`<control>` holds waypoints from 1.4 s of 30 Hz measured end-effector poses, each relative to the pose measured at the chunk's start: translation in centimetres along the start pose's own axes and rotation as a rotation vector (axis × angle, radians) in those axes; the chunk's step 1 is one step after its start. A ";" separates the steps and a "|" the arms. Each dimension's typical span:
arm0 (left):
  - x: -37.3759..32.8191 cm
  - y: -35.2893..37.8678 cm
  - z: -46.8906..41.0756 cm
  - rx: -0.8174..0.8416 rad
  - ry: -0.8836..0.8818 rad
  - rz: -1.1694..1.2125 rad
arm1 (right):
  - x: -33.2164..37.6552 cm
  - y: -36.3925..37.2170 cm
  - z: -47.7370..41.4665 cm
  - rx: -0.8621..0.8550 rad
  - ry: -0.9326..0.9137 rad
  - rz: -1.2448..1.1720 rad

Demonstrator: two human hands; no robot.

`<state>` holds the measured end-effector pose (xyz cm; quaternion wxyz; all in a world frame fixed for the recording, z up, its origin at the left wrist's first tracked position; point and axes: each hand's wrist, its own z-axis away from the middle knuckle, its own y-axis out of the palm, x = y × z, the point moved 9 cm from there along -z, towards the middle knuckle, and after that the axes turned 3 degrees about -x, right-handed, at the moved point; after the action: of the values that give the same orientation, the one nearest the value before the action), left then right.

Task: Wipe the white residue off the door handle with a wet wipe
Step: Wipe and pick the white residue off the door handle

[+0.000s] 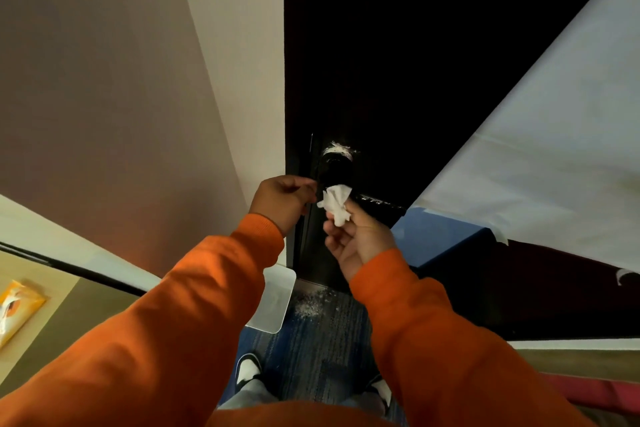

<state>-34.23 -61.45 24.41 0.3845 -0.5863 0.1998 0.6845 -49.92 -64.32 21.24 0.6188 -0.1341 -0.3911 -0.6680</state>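
A dark door handle (334,168) sits on a black door (381,62), with white residue (337,149) smeared along the top of its round base and more white specks on the lever (375,200) to the right. My right hand (356,239) pinches a crumpled white wet wipe (336,202) just below the handle, close to it. My left hand (284,199) is closed beside the handle's left edge, fingers curled; whether it grips anything is unclear.
A beige wall (225,80) borders the door's left. White paper (554,149) covers a surface at right. A white plastic tray (273,298) and spilled white powder (311,305) lie on the blue carpet. An orange wipes pack (15,308) rests at left.
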 end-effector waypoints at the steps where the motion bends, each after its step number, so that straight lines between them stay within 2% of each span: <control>1: -0.1 0.1 0.0 0.003 0.008 -0.005 | 0.9 0.2 0.1 0.011 -0.029 -0.018; 3: -0.3 0.1 0.0 0.011 0.021 -0.014 | 3.8 -0.2 0.8 0.033 -0.139 -0.035; 5: -0.5 0.1 -0.1 0.024 0.032 -0.012 | 7.4 -1.4 1.6 0.043 -0.301 0.045; 9: -0.9 0.3 -0.4 0.021 0.047 -0.002 | 13.6 -3.4 2.9 -0.094 -0.707 0.530; 15: -2.0 2.1 -0.8 0.085 0.069 -0.106 | 15.3 -1.5 1.5 -0.212 -0.983 0.935; 20: -1.6 2.4 -1.6 0.092 0.076 -0.204 | 13.9 1.0 0.0 -0.214 -1.051 1.154; 34: -0.9 2.4 -1.9 0.111 0.084 -0.264 | 12.4 2.4 -1.9 -0.262 -0.983 1.098; 39: -1.0 2.3 -1.9 0.125 0.100 -0.287 | 12.4 3.5 -0.8 -0.280 -1.097 1.061; 42: -1.1 2.4 -1.8 0.129 0.100 -0.271 | 12.5 4.7 -0.4 -0.286 -1.147 1.147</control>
<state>-34.86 -64.57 24.66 0.4996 -0.6154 0.1814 0.5820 -47.88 -73.25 30.91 0.5450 -0.7110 -0.4283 -0.1190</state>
